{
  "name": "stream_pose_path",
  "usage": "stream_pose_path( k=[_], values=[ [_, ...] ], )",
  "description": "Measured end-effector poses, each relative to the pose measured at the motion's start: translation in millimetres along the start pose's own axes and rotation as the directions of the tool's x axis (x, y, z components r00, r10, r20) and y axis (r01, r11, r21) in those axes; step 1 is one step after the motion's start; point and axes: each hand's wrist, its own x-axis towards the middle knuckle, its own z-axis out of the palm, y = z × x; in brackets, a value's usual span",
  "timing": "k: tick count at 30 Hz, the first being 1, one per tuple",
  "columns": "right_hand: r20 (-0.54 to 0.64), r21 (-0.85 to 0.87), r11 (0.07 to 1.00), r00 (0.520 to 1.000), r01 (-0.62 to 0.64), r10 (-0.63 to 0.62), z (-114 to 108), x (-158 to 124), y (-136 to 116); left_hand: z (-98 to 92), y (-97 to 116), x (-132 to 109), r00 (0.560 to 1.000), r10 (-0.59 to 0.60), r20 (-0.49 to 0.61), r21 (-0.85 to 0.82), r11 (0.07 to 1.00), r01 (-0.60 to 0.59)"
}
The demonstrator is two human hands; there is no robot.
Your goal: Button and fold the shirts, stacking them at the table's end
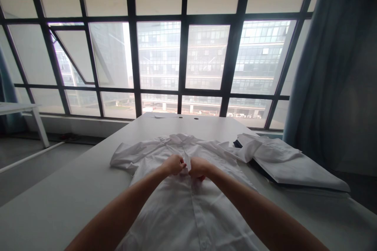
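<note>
A white button-up shirt (pixel 176 211) lies face up on the white table (pixel 73 180), its collar at the far end and its front placket running toward me. Both my hands are at the upper placket, close together. My left hand (pixel 175 164) is closed, pinching the placket's left edge. Fingers curled, my right hand (pixel 199 167) grips the edge just opposite. A narrow strip of placket stands up between them. Any button there is hidden by my fingers. One short sleeve (pixel 123 157) spreads out to the left.
To the right, folded white garments (pixel 303 164) are stacked with a dark layer beneath, touching the shirt's right sleeve. Another white table (pixel 17 108) stands at the far left. Large framed windows (pixel 206 57) rise behind the table, and a blue-grey curtain (pixel 318 78) hangs at the right.
</note>
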Motion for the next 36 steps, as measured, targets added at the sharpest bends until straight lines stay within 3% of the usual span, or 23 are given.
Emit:
stream_pose_path(
  k=[3,5,11,14,21,26,31,36],
  values=[
    [0.016,-0.069,0.997,0.999,-0.037,0.038,-2,0,3,3.2,-3,3,0.983,-0.099,0.151,-0.246,0.96,0.135],
    [-0.02,0.051,0.998,0.999,-0.027,0.028,-3,1,4,4.4,-5,5,0.972,-0.115,0.203,-0.344,0.921,0.181],
    [-0.005,0.383,0.924,1.0,-0.021,0.025,-5,10,0,5.8,-3,11,0.984,-0.075,0.161,-0.284,0.952,0.118],
    [-0.014,0.483,0.875,0.999,0.033,-0.03,-1,13,2,9.6,1,12,0.982,-0.092,0.163,-0.397,0.906,0.15],
    [-0.231,0.457,0.863,0.966,0.215,-0.119,30,11,33,18.9,-7,-2,0.981,-0.1,0.167,-0.619,0.764,0.183],
    [-0.263,0.521,0.809,0.953,0.274,-0.153,38,7,44,17.0,-7,-7,0.975,-0.12,0.187,-0.69,0.69,0.217],
    [-0.296,0.45,0.828,0.931,0.335,-0.215,38,5,43,19.6,-4,-6,0.973,-0.127,0.195,-0.708,0.668,0.229],
    [-0.308,0.446,0.827,0.926,0.342,-0.216,39,5,42,26.9,-6,-3,0.983,-0.129,0.131,-0.697,0.693,0.184]
  ],
)
